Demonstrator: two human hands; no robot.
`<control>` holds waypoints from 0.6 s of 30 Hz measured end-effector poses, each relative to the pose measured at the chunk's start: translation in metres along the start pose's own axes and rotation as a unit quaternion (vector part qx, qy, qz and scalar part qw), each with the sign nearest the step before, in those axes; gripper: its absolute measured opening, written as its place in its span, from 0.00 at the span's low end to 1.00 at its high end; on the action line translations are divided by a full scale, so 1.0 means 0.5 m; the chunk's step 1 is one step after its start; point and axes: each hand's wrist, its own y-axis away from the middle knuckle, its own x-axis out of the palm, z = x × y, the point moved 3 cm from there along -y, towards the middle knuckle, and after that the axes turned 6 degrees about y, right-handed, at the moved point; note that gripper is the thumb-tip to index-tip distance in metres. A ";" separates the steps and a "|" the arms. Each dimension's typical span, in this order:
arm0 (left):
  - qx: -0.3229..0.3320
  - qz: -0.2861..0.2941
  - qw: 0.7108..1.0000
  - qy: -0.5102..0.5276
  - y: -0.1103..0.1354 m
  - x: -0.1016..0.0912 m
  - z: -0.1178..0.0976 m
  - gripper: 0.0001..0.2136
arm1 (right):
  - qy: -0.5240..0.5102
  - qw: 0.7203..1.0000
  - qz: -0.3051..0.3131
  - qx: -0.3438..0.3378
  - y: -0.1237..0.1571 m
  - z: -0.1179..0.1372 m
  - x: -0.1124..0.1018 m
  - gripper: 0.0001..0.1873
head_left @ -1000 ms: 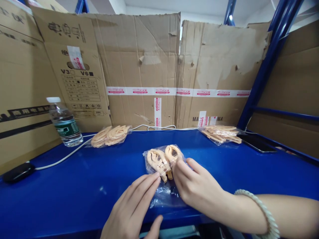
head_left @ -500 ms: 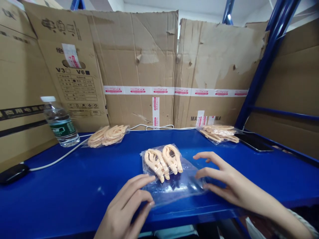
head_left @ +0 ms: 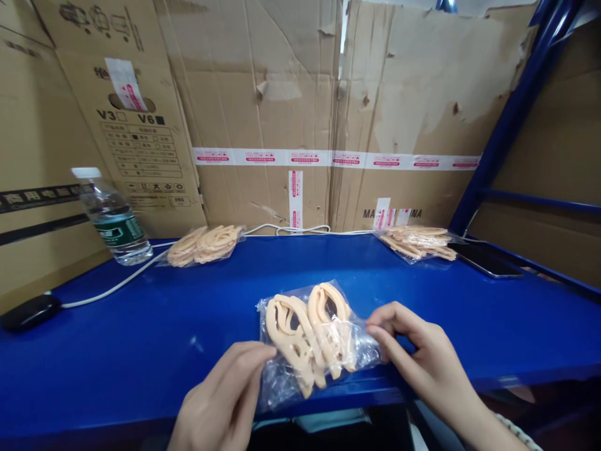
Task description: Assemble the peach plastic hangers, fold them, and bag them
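A clear plastic bag (head_left: 277, 389) lies near the front edge of the blue tabletop. Inside it are beige looped pieces (head_left: 293, 338) that look like folded travel hangers, side by side in two groups. The bag's loose film is folded up over their lower part. My left hand (head_left: 223, 394) is closed at the bag's left edge, fingertips pinching the film. On the other side, my right hand (head_left: 417, 351) pinches the right end of the folded film between thumb and fingers.
Bagged beige pieces lie at the back left (head_left: 204, 245) and back right (head_left: 417, 242). A phone (head_left: 488, 259) is beside the right bag. A water bottle (head_left: 115, 222), white cable (head_left: 117, 287) and black device (head_left: 30, 313) are at left. Cardboard (head_left: 263, 94) walls the back.
Both hands have closed on the bag. Its loose film has been folded up over the beige pieces, and the bag sits closer to the front edge. The view has tilted downward.
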 end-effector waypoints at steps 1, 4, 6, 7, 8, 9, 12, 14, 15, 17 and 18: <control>0.023 0.011 0.999 -0.021 0.001 0.004 0.000 0.09 | 0.015 1.000 -0.003 0.001 0.000 -0.005 0.004 0.05; 0.062 0.018 0.994 -0.089 0.006 0.009 0.000 0.12 | 0.058 0.998 -0.007 -0.026 0.002 -0.008 0.007 0.10; 0.099 0.011 0.989 -0.110 0.008 0.007 -0.007 0.14 | 0.071 0.995 0.017 -0.064 0.006 0.000 0.000 0.04; 0.120 0.009 0.986 -0.112 0.008 0.006 -0.012 0.15 | 0.076 0.993 0.039 -0.080 0.008 0.004 -0.005 0.04; 0.136 0.008 0.984 -0.112 0.008 0.004 -0.018 0.14 | 0.081 0.990 0.064 -0.091 0.010 0.008 -0.012 0.05; 0.145 0.008 0.983 -0.115 0.008 0.003 -0.022 0.13 | 0.090 0.987 0.088 -0.099 0.012 0.010 -0.019 0.05; 0.140 0.011 0.981 -0.132 0.007 0.007 -0.024 0.10 | 0.133 0.977 0.113 -0.126 0.018 0.005 -0.037 0.14; 0.139 0.024 0.982 -0.128 0.009 0.016 -0.016 0.09 | 0.154 0.971 0.101 -0.153 0.021 -0.004 -0.039 0.15; 0.145 0.028 0.982 -0.115 0.011 0.021 -0.011 0.08 | 0.157 0.969 0.097 -0.166 0.022 -0.009 -0.036 0.12; 0.165 0.024 0.983 -0.073 0.014 0.027 -0.001 0.07 | 0.156 0.966 0.085 -0.191 0.024 -0.017 -0.025 0.08; 0.174 0.015 0.983 -0.055 0.016 0.028 0.002 0.06 | 0.157 0.964 0.076 -0.202 0.025 -0.019 -0.019 0.07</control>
